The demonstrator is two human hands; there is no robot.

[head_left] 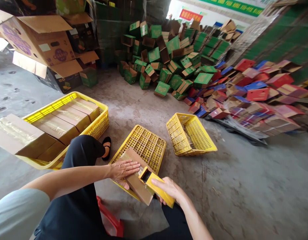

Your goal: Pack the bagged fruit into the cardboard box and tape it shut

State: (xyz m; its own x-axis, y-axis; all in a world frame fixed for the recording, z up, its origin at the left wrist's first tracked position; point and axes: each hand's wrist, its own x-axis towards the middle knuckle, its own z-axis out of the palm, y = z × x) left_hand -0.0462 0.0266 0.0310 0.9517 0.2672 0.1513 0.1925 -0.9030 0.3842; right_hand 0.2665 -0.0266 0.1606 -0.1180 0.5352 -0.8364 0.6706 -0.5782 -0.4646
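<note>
A brown cardboard box (138, 184) lies on an upturned yellow crate (154, 144) in front of my knees. My left hand (125, 169) rests flat on the box's top, fingers stretched out over its far part. Clear tape shows on the box beside those fingertips. My right hand (170, 189) is wrapped round a yellow tape dispenser (157, 190), whose front end is at the box's top near my left fingertips. Part of the box's near end is hidden behind the dispenser and my right hand.
To the left, a yellow basket (100, 125) holds several taped cardboard boxes (66, 115). A second yellow basket (194, 133) stands on the right. Green cartons (166, 75) and red and blue cartons (256, 95) are heaped behind. Large open boxes (44, 41) stand back left; a red stool (111, 216) is below me.
</note>
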